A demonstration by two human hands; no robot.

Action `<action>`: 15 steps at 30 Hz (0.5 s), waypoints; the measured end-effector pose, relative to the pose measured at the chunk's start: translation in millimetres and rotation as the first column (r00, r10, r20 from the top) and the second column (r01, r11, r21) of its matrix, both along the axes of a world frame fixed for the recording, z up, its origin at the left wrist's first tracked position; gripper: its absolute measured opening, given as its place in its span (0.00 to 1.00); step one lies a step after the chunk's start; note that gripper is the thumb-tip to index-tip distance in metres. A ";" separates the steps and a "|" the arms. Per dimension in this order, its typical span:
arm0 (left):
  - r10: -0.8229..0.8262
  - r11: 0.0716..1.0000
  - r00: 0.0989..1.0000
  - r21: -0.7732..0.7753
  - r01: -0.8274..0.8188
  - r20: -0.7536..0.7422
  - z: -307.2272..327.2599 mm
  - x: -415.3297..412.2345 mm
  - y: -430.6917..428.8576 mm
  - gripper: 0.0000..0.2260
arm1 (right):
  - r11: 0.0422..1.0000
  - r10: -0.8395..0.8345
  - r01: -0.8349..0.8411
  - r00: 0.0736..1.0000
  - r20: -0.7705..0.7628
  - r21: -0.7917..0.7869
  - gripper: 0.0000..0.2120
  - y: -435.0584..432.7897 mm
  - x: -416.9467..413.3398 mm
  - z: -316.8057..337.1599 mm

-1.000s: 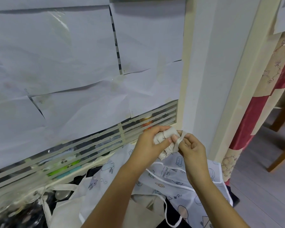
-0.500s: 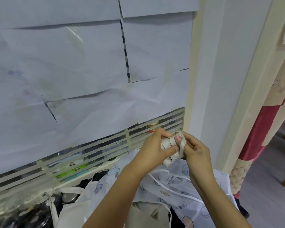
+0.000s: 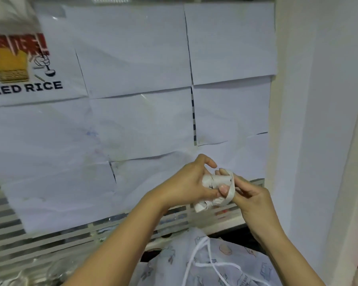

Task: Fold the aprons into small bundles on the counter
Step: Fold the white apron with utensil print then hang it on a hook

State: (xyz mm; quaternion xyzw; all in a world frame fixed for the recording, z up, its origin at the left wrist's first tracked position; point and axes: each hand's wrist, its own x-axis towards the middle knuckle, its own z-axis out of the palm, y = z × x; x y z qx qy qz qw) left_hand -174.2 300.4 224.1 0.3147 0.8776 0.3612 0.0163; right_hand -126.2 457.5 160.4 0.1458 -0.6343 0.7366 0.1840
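Beige bundle [image 3: 213, 187], crumpled, rolled tight, up above the printed apron [image 3: 225, 263]. Gripped by left hand [image 3: 186, 186]; right hand [image 3: 254, 201] pinches its strap [image 3: 232, 189], looped over fingers. Palm hides bundle's left end; printed apron cut off below.
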 end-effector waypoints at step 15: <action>0.281 0.955 0.959 -0.088 -0.283 -0.039 122.2 37.3 -58.0 0.11 | 0.990 0.142 -0.132 0.949 -0.281 0.052 0.08 -61.9 -14.5 113.7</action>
